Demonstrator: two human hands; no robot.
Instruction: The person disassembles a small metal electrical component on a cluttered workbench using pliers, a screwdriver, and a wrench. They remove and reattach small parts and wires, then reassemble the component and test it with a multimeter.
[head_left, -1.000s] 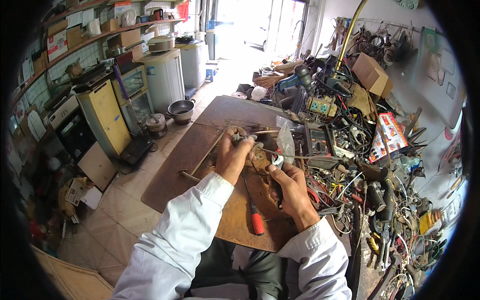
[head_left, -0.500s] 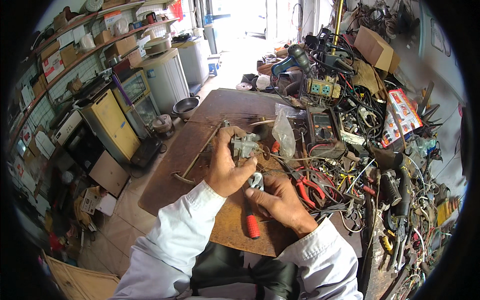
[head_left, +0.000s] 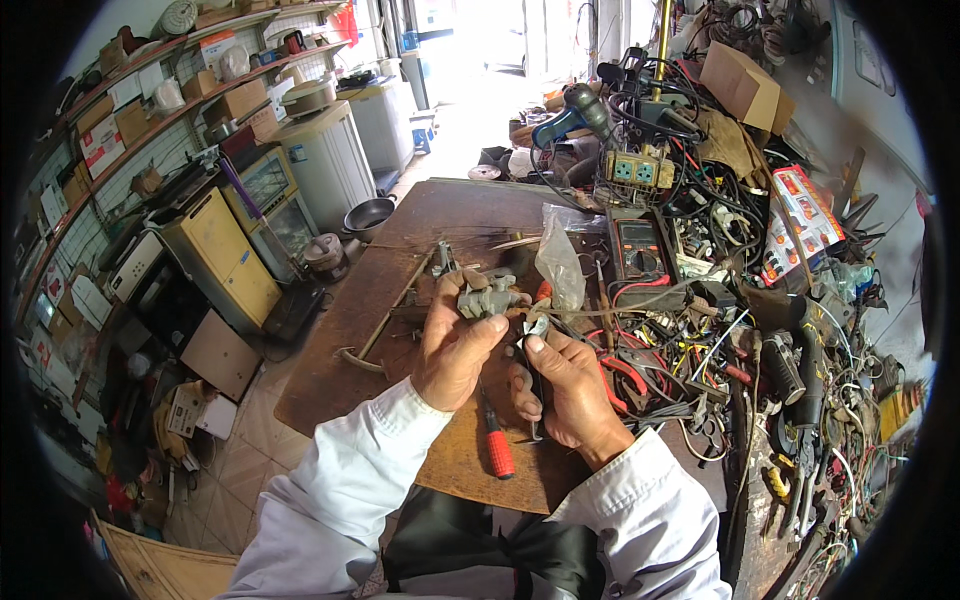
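A grey cast-metal fitting, valve-like in shape (head_left: 492,299), is gripped in my left hand (head_left: 448,345), thumb along its near side. My right hand (head_left: 570,390) is closed, pinching a small silvery metal piece (head_left: 537,325) between thumb and fingers, close to the fitting's right end. A thin dark rod with a bent lower end (head_left: 540,425) shows below those fingers; whether it joins the silvery piece is hidden. On the wooden table (head_left: 340,300) below my hands lies a red-handled screwdriver (head_left: 500,452). A long-handled hammer-like tool (head_left: 400,312) rests left of my left hand.
Red-handled pliers (head_left: 625,380), a multimeter (head_left: 638,250) and a clear plastic bag (head_left: 562,265) lie at the right. Tangled wires and tools (head_left: 720,350) heap up beyond them. A blue heat-gun-like tool (head_left: 575,118) sits at the back. Appliances (head_left: 225,255) line the left.
My right hand has turned and risen slightly, bringing the silvery piece up and right; the bent rod now shows below it. The fitting has tilted in my left hand.
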